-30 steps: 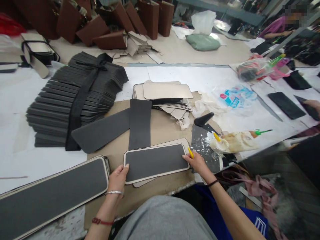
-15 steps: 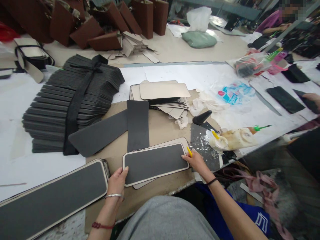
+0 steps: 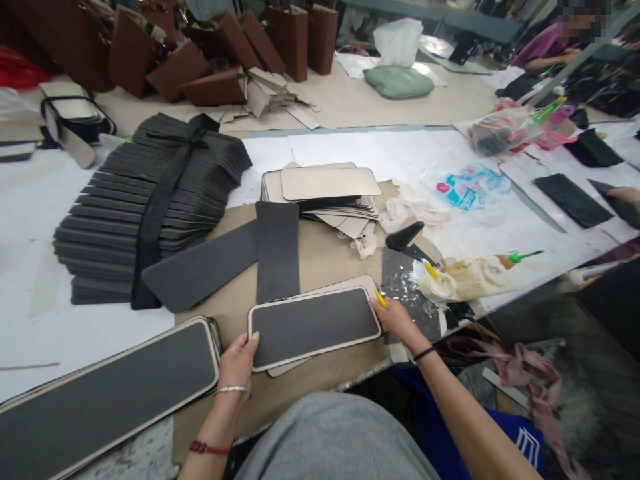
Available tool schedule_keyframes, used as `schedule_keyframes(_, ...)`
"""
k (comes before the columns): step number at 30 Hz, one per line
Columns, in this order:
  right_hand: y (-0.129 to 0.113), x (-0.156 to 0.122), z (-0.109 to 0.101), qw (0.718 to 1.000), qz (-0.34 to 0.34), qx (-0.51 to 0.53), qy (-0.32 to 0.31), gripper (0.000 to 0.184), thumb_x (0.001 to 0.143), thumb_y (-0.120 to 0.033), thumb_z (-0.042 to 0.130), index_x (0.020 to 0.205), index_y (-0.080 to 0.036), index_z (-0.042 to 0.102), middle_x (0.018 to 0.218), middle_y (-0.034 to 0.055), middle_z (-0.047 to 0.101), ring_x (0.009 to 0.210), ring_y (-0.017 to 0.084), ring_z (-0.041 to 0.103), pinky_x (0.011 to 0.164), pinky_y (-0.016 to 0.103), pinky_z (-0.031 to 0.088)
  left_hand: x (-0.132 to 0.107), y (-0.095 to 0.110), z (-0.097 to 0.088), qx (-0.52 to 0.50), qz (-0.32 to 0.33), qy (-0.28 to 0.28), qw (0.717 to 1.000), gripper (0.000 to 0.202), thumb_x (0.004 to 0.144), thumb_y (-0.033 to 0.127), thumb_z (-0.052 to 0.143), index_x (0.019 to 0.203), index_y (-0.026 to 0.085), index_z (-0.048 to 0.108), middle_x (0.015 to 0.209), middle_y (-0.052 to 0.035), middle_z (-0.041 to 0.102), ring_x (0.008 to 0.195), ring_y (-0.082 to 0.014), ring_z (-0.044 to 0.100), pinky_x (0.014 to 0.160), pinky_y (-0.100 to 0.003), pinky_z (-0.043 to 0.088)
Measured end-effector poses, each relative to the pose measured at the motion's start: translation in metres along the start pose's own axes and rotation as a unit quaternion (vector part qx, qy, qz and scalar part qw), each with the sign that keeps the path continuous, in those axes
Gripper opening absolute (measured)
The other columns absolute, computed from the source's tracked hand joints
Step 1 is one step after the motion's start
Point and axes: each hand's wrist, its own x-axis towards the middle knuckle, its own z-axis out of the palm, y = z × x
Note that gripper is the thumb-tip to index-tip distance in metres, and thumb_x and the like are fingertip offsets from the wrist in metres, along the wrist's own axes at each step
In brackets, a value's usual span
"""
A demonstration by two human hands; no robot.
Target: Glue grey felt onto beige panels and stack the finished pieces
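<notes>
Panel in hand: we find the dark grey, round-cornered panel with a cream rim (image 3: 315, 329) in front of the grey-shirted torso, above cream panels whose edges show at its upper right and lower side.
Left hand: we note the left hand (image 3: 237, 363) gripping the panel's left end, thumb on top, other fingers mostly hidden.
Right hand: we see the right hand (image 3: 397, 323) closed about a thin yellow stick (image 3: 381, 299), its fingers at the panel's right end; whether they also pinch the panel we cannot tell.
Work surface: we record a brown cardboard sheet (image 3: 320, 267) on white paper.
Left side: a long dark grey panel with a cream border (image 3: 115, 393) lies near the left hand; beyond it, we log a black-tied bundle of dark grey strips (image 3: 115, 213).
Behind the panel: two loose dark grey strips overlap, beside a loose stack of cream rounded panels (image 3: 330, 183).
Right side: we see a white-spattered dark board (image 3: 397, 287) just beside the right hand, and a glue-smeared bottle with a green nozzle (image 3: 480, 277).
Far right: a co-worker's hand (image 3: 627, 195) touches a dark piece.
</notes>
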Motion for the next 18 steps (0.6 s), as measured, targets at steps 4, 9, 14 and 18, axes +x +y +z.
schedule_keyframes(4, -0.004, 0.009, 0.0, 0.999, 0.038, -0.009, -0.001, 0.043, 0.083, -0.045, 0.036, 0.067, -0.014, 0.062, 0.06, 0.0101, 0.061, 0.057, 0.016, 0.056, 0.054, 0.023, 0.034, 0.001, -0.001, 0.0, 0.005, 0.01, 0.0, 1.0, 0.04, 0.05, 0.044, 0.069, 0.075, 0.014, 0.061, 0.057, 0.0018, 0.063, 0.059, -0.0161, 0.058, 0.063, -0.029, 0.047)
schedule_keyframes(9, -0.001, 0.007, 0.001, 1.0, 0.026, 0.01, -0.012, 0.036, 0.081, -0.035, 0.037, 0.063, -0.014, 0.06, 0.055, 0.0069, 0.058, 0.053, 0.014, 0.053, 0.051, 0.022, 0.033, 0.002, -0.004, 0.0, 0.009, 0.017, -0.001, 1.0, 0.04, 0.051, 0.045, 0.068, 0.075, 0.014, 0.062, 0.058, 0.001, 0.063, 0.06, -0.0157, 0.058, 0.063, -0.028, 0.046)
schedule_keyframes(14, 0.01, -0.002, 0.003, 0.99, -0.014, 0.132, -0.039, 0.037, 0.074, -0.048, 0.042, 0.053, -0.018, 0.047, 0.044, -0.0019, 0.044, 0.044, 0.01, 0.041, 0.045, 0.022, 0.03, -0.001, -0.001, 0.002, 0.002, 0.022, 0.0, 1.0, 0.04, 0.051, 0.046, 0.068, 0.075, 0.014, 0.062, 0.06, 0.0007, 0.063, 0.062, -0.016, 0.057, 0.064, -0.028, 0.046)
schedule_keyframes(18, 0.018, -0.011, 0.003, 0.975, -0.039, 0.213, -0.058, 0.037, 0.064, -0.053, 0.053, 0.054, -0.02, 0.042, 0.044, -0.0062, 0.037, 0.043, 0.008, 0.035, 0.044, 0.021, 0.03, -0.005, 0.004, 0.005, 0.009, 0.04, -0.026, 0.999, 0.039, 0.053, 0.048, 0.066, 0.073, 0.015, 0.061, 0.059, 0.0011, 0.061, 0.062, -0.016, 0.057, 0.064, -0.028, 0.045)
